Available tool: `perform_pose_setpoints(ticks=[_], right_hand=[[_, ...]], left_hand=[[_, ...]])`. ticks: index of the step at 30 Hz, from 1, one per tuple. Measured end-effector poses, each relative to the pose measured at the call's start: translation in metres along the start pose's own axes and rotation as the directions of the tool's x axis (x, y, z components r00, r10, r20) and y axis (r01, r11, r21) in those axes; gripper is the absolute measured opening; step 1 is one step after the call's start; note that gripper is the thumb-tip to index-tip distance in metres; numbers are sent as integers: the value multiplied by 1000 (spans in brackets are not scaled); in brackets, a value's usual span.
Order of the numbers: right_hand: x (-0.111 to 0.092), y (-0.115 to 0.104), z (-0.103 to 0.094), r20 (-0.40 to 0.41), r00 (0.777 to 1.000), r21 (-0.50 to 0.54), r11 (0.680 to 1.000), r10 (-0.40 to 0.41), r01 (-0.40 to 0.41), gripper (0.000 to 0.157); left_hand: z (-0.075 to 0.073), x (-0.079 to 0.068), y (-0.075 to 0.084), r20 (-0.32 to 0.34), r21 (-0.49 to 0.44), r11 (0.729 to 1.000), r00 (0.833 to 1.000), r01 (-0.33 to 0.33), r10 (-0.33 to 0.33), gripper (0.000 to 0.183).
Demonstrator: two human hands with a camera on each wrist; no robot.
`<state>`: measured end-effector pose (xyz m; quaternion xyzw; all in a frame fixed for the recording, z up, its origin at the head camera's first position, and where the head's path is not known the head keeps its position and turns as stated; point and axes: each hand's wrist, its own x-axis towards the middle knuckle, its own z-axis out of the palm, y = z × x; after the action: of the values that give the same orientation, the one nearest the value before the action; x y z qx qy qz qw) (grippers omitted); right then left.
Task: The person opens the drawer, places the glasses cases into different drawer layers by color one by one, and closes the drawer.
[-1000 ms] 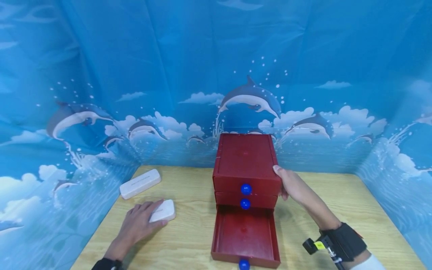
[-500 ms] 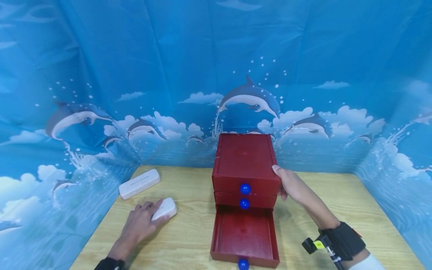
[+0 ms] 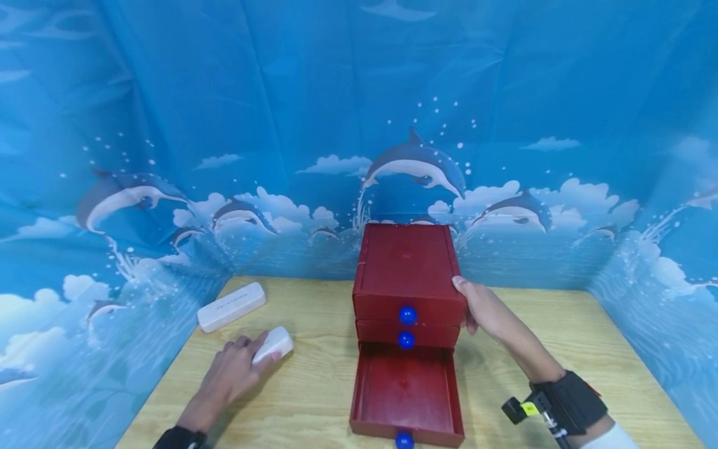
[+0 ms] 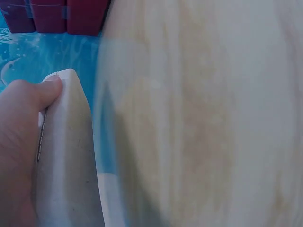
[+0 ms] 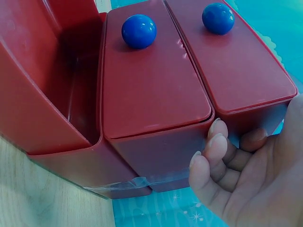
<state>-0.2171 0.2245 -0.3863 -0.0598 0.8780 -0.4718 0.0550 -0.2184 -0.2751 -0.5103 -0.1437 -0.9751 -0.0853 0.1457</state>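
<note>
In my left hand [image 3: 231, 373] is a white glasses case [image 3: 273, 345], gripped with the thumb along its near side. The left wrist view shows the case [image 4: 71, 142] up close, with a metal hinge along one edge; most of my fingers are hidden there. My right hand [image 3: 487, 307] holds the right side of a dark red drawer unit [image 3: 408, 259], thumb at the top edge and fingers curled against the side wall. The unit's bottom drawer [image 3: 405, 390] is pulled out and bare inside. Its two upper drawers are closed, each with a round blue knob [image 5: 138, 31].
A second, longer white case [image 3: 232, 307] lies at the back left of the wooden table [image 3: 320, 374]. Blue dolphin-print sheeting [image 3: 314, 125] stands behind and beside the table. Clear tape [image 5: 137, 182] crosses the drawer unit's side.
My left hand has tilted the glasses case up and shifted it slightly to the right. The right hand and the drawer unit stay as they were.
</note>
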Motion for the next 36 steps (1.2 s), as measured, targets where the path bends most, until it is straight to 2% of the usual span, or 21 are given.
perform_pose_setpoints(ticks=[5, 11, 17, 19, 24, 29, 36], right_hand=[[-1, 0, 0, 4, 1000, -3, 1000, -6, 6, 75], [-2, -2, -1, 5, 1000, -9, 1000, -14, 14, 75], [-2, -3, 0, -2, 1000, -16, 1000, -5, 5, 76], [-1, -2, 0, -4, 1000, -15, 1000, -4, 4, 76], [0, 0, 0, -6, 1000, -6, 1000, 4, -4, 77], [-1, 2, 0, -4, 1000, -4, 1000, 3, -3, 78], [0, 1, -1, 1, 1000, -10, 1000, 1, -1, 78]], left_hand=[[-9, 2, 8, -35, -30, 999, 999, -31, 30, 68], [-28, 6, 32, -59, -50, 994, 994, -99, 96, 65], [-43, 8, 59, -129, -56, 977, 972, -207, 198, 62], [-46, 10, 68, -133, -55, 970, 964, -239, 230, 62], [-54, 11, 91, -105, -63, 957, 956, -282, 275, 62], [-56, 10, 110, -77, -58, 945, 946, -321, 316, 63], [-58, 10, 135, -21, -55, 914, 915, -403, 402, 62]])
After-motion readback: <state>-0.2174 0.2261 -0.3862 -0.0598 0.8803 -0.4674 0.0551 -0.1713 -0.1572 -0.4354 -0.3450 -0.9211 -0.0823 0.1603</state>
